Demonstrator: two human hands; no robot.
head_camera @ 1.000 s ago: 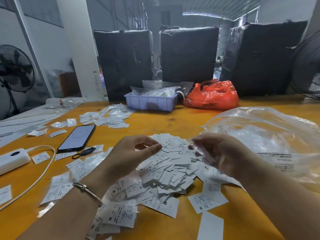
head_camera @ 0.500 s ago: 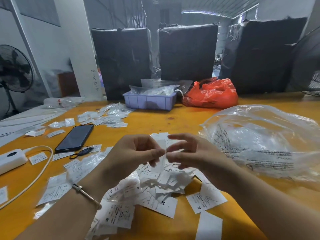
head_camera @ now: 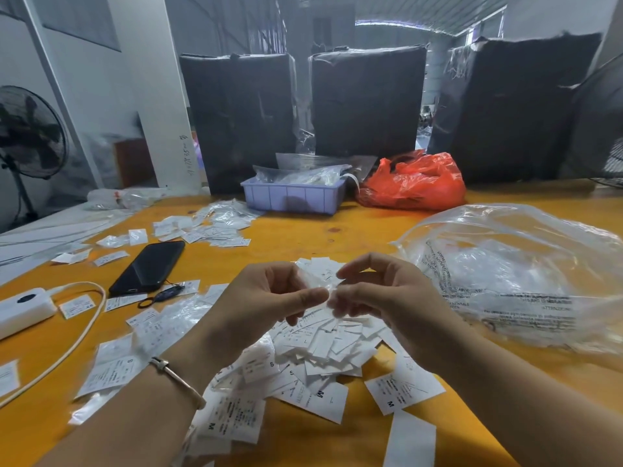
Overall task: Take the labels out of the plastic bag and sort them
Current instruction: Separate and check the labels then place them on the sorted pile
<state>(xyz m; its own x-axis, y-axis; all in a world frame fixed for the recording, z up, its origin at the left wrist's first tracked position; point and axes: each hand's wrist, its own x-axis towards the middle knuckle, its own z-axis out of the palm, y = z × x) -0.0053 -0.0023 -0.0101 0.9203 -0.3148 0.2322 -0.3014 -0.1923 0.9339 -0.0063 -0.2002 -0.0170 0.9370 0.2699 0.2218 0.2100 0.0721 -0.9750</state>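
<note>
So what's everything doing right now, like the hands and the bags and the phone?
Left hand: pinching a small clear packet.
Right hand: pinching the same packet.
Label pile: loose, unsorted.
Big clear bag: crumpled on the table.
Phone: screen dark.
Orange bag: bunched up.

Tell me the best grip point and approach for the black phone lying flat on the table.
Grip the phone across its two long edges near mid-length, coming straight down from above. It lies flat, screen up, on the yellow table, so only the thin sides offer purchase. Stay off the near end, where a dark strap loop lies by its corner. Both long sides look free of labels.
</note>
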